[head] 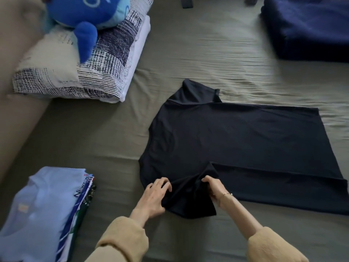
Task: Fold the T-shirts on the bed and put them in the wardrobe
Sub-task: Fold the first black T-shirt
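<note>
Black jersey, spread flat across the olive bed sheet (188, 59): black T-shirt (236, 140) lying sideways, neck end toward the pillows, hem off to the right, far sleeve (198, 91) sticking up toward the middle of the bed. Near sleeve (190, 193) bunched and creased at the front edge, right in play. Folding step under way, by the look of it, first move on this shirt: near sleeve being taken up to turn in over the body. Left hand (154, 195) on the sleeve's left edge, fingers curled and pinching cloth. Right hand (213, 186) on the sleeve's right edge, fingers bent over a gathered ridge of fabric, thin bracelet (225, 194) at the wrist. Hands apart, sleeve between them, both clamped on cloth, neither flat nor slack. Next move, as a guess: carry the sleeve inward over the chest, smooth it down, then the same with the far sleeve, then bring the long sides in and the hem up. Calls for an even pull from both hands so the soft knit doesn't drag the whole body off square. Outward now: stack of folded T-shirts (41, 210) at lower left, pale blue one on top, printed edges showing beneath, well apart from the black one. Patterned pillows (79, 72) at upper left, blue plush toy (88, 14) sitting on them. Folded navy blanket (309, 29) at upper right. Wardrobe not in view.
</note>
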`<action>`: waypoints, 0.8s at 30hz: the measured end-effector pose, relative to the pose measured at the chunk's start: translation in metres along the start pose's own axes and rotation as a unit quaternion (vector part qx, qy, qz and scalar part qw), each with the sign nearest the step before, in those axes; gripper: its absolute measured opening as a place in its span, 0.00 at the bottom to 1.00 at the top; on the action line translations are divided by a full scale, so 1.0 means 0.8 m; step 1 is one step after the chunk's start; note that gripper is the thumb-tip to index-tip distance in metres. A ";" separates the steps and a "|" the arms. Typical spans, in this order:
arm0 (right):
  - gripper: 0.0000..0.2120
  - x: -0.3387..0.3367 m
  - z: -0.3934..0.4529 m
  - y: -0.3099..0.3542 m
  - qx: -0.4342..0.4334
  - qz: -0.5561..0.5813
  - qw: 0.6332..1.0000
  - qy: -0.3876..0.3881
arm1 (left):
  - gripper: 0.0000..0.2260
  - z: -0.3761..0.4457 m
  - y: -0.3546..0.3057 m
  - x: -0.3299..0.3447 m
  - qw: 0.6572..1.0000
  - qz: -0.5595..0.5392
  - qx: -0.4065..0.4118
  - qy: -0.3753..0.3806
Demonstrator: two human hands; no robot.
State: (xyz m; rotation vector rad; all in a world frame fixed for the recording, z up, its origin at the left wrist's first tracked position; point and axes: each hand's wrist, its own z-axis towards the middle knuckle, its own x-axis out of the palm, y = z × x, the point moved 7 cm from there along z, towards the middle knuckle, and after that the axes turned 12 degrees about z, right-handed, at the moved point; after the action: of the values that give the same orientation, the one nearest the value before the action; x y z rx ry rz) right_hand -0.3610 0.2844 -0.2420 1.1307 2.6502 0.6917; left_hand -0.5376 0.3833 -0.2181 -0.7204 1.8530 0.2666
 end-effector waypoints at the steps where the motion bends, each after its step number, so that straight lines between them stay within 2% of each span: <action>1: 0.09 0.005 0.002 0.003 0.019 0.035 0.999 0.006 | 0.15 0.003 0.003 -0.003 0.999 -0.028 0.000 -0.017; 3: 0.09 0.020 0.010 0.015 0.040 0.126 0.991 0.023 | 0.07 0.014 0.015 -0.010 0.994 -0.097 -0.024 -0.039; 6: 0.11 0.037 0.021 0.043 0.023 0.207 0.977 0.036 | 0.03 0.034 0.040 -0.015 0.967 -0.232 -0.105 -0.011; 8: 0.13 0.051 0.025 0.063 0.023 0.245 0.968 0.053 | 0.10 0.048 0.063 -0.019 0.934 -0.317 -0.165 -0.010; 10: 0.11 0.065 0.028 0.085 0.012 0.275 0.958 0.082 | 0.15 0.058 0.087 -0.023 0.909 -0.355 -0.216 -0.017; 12: 0.09 0.075 0.037 0.102 -0.012 0.283 0.954 0.098 | 0.17 0.068 0.107 -0.020 0.889 -0.376 -0.258 -0.026; 14: 0.11 0.078 0.039 0.108 -0.033 0.272 0.956 0.108 | 0.17 0.069 0.115 -0.019 0.871 -0.404 -0.277 -0.039; 16: 0.14 0.079 0.042 0.104 -0.046 0.234 0.965 0.112 | 0.14 0.071 0.115 -0.014 0.874 -0.405 -0.265 -0.035; 18: 0.22 0.078 0.043 0.098 -0.060 0.229 0.964 0.124 | 0.12 0.069 0.112 -0.009 0.899 -0.356 -0.253 -0.036; 20: 0.26 0.079 0.042 0.094 -0.063 0.259 0.953 0.146 | 0.14 0.066 0.113 -0.009 0.914 -0.303 -0.264 -0.055; 21: 0.27 0.080 0.041 0.093 -0.065 0.250 0.953 0.156 | 0.16 0.065 0.113 -0.009 0.918 -0.283 -0.270 -0.060; 24: 0.24 0.084 0.039 0.091 -0.095 0.128 0.974 0.160 | 0.16 0.063 0.109 -0.003 0.926 -0.254 -0.276 -0.047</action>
State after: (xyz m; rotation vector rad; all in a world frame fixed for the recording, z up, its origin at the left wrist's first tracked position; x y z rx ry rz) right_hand -0.3511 0.3873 -0.2326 1.4220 2.6324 1.2427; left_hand -0.5502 0.4785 -0.2490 -1.5146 1.4348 0.4790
